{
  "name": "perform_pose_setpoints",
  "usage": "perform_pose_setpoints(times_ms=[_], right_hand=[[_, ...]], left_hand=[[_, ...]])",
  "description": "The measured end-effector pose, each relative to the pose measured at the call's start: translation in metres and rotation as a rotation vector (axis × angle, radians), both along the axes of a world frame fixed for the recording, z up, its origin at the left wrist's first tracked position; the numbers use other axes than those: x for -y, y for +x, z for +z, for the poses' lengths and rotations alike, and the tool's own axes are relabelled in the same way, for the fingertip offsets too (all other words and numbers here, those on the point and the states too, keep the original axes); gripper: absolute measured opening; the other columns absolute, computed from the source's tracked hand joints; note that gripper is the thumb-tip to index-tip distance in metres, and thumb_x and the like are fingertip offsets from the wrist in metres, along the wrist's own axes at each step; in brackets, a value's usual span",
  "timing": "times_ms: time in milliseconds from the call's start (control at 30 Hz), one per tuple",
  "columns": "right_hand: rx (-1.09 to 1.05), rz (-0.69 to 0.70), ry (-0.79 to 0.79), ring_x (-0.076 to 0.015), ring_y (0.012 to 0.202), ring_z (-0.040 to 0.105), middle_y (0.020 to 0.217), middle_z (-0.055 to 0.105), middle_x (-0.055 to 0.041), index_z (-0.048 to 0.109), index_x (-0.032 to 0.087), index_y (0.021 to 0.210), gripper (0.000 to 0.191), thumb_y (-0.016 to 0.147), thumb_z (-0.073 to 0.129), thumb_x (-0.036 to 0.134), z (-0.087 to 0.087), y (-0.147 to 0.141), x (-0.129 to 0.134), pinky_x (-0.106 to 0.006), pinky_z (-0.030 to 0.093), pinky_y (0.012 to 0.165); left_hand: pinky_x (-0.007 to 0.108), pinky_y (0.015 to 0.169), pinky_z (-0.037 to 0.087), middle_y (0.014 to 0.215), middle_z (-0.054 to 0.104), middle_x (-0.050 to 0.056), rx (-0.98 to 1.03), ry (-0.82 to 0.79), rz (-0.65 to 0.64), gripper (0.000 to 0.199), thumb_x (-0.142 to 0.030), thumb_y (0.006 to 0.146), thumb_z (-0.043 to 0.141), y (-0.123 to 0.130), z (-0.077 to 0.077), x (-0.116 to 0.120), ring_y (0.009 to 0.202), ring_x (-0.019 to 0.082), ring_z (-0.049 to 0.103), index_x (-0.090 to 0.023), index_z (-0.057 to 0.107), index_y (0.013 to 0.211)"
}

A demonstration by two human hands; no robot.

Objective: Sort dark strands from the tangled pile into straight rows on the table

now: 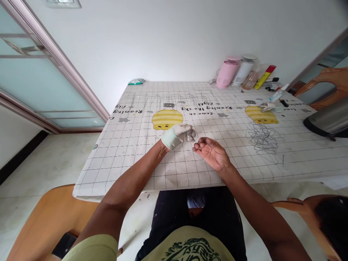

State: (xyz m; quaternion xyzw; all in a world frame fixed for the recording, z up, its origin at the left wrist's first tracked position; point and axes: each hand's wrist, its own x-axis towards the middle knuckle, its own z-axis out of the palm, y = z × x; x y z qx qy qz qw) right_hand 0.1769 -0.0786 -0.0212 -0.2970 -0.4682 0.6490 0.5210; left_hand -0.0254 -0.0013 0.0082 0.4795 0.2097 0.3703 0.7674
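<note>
My left hand [179, 135] wears a white glove with a pale green cuff and hovers over the middle of the table, its fingers curled together at greyish tips. Just to its right, my right hand [211, 151] is bare, palm turned up, fingers bent inward with thumb and fingertips close together. Anything thin between the fingertips of either hand is too small to make out. On the checked tablecloth to the right lies a loose tangle of thin dark wire pieces [263, 139]. More thin strands [185, 97] are spread along the back of the table.
Back right stand a pink device [227, 74], a white one [244, 72], a bottle [250, 80] and a yellow-red can [265, 77]. A crumpled glove [272, 106] lies near a metal kettle [330, 119] at the right edge. A green-white packet [136, 82] sits at the back left corner.
</note>
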Motion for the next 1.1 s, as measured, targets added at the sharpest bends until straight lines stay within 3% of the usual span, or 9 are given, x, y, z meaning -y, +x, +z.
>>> perform_pose_setpoints(times_ms=[267,467,633,933,1100], right_hand=[[-0.132,0.143,-0.154,-0.0172,0.071,0.052,0.075,0.055,0.0001,0.066,0.024,0.075,0.032,0.089,0.088,0.043,0.003,0.009,0.003,-0.036,0.056,0.07],[0.078,0.39,-0.305,-0.0096,0.06,0.046,0.072,0.057,0.0011,0.07,0.016,0.079,0.029,0.094,0.086,0.035,0.014,0.031,0.003,-0.023,0.046,0.051],[0.308,0.47,-0.343,-0.008,0.051,0.045,0.064,0.058,0.0019,0.078,0.013,0.089,0.028,0.091,0.088,0.038,0.023,0.047,-0.003,-0.022,0.041,0.045],[0.445,0.254,-0.105,-0.0114,0.058,0.054,0.071,0.061,0.0004,0.078,0.016,0.098,0.03,0.095,0.083,0.046,0.021,0.052,0.009,-0.023,0.044,0.047],[0.698,0.044,0.138,-0.013,0.059,0.059,0.074,0.064,0.0001,0.075,0.02,0.1,0.028,0.102,0.073,0.048,0.015,0.043,0.023,-0.026,0.051,0.052]], left_hand=[[0.035,0.074,0.057,0.07,0.066,0.004,-0.029,0.077,-0.06,0.062,-0.065,0.066,0.096,-0.003,0.001,-0.004,0.066,0.016,0.064,-0.018,0.056,0.064],[0.032,0.069,0.053,0.072,0.071,0.008,-0.208,0.18,-0.19,0.057,-0.062,0.075,0.089,-0.015,0.004,-0.002,0.067,0.017,0.068,-0.017,0.058,0.061],[0.03,0.066,0.05,0.077,0.075,0.009,-0.388,0.225,-0.23,0.043,-0.052,0.081,0.083,-0.021,0.005,0.003,0.068,0.018,0.07,-0.017,0.061,0.067],[0.032,0.071,0.053,0.07,0.069,0.006,-0.388,0.221,-0.18,0.047,-0.055,0.085,0.077,-0.014,-0.003,0.002,0.065,0.016,0.067,-0.02,0.053,0.065],[0.028,0.065,0.05,0.078,0.073,0.008,-0.505,0.273,-0.111,0.055,-0.067,0.089,0.073,-0.012,-0.001,0.003,0.069,0.018,0.071,-0.018,0.059,0.068]])
